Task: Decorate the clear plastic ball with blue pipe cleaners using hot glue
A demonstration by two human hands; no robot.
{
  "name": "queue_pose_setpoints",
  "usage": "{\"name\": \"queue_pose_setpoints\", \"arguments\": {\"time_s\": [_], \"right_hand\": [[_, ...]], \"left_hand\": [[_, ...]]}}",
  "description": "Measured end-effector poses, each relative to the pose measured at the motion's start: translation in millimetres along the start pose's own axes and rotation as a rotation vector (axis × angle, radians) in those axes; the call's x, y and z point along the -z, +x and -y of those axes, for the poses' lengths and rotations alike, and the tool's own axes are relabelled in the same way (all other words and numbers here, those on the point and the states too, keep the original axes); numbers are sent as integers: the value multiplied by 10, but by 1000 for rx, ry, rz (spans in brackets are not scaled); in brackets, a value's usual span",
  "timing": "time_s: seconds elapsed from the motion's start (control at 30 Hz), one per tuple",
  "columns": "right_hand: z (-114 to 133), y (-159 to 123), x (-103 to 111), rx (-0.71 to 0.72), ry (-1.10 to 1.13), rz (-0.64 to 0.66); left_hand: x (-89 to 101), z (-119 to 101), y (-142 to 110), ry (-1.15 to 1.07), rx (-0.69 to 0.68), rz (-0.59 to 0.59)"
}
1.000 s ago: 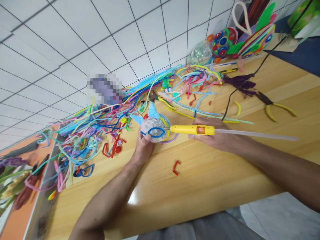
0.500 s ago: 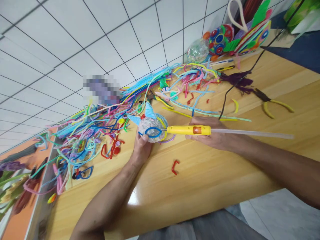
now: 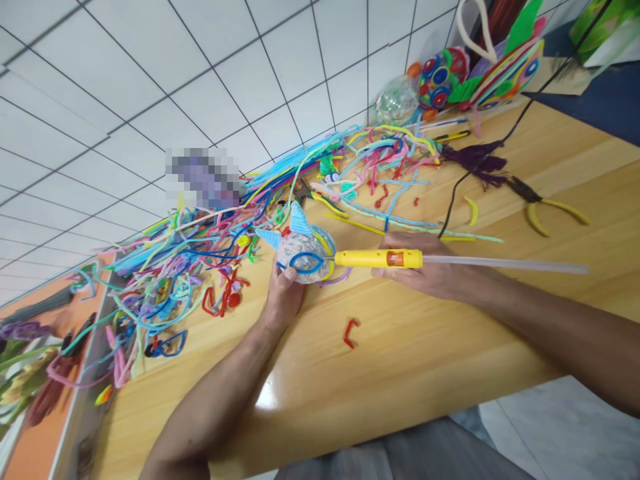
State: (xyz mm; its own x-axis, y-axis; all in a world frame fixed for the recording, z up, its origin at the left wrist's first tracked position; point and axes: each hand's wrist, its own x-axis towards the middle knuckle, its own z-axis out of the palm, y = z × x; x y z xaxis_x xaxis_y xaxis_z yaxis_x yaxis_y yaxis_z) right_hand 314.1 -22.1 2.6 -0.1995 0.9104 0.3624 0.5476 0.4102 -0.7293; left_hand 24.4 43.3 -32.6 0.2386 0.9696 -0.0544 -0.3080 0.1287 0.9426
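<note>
Silvery ball [image 3: 294,249] sits clasped in the left hand [image 3: 284,295], beside the yellow glue gun [image 3: 367,259] the right hand [image 3: 429,277] grips.

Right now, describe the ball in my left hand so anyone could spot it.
Start with the wooden table, then your left hand, left of the yellow glue gun. That hand holds a mottled grey ball. Unlike the loose pipe cleaners, it is round, with two pointed light blue fins and a blue oval loop.
</note>
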Motion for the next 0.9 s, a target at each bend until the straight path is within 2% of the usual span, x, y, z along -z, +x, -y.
{"name": "queue_pose_setpoints", "arguments": {"time_s": [0.3,0.47,0.57,0.63,0.7,0.8,0.9], "right_hand": [[-39,-24,-24,-71,0,9],[-42,-14,-47,-66,27,16],[-38,14,-4,-156,104,-36],[-39,52,119,-240,157,-77],[-49,96,339,-292,155,-114],[-106,104,801,-337,12,-220],[-250,-44,1275,-491,-173,-331]], "left_hand": [[27,26,16,-8,8,8],[11,29,28,-18,-2,5],[-10,23,43,-29,-8,22],[-12,27,54,-48,-7,27],[-7,40,60,-68,-17,23],[6,78,64,-80,-41,18],[7,121,69,-99,-66,10]]}}
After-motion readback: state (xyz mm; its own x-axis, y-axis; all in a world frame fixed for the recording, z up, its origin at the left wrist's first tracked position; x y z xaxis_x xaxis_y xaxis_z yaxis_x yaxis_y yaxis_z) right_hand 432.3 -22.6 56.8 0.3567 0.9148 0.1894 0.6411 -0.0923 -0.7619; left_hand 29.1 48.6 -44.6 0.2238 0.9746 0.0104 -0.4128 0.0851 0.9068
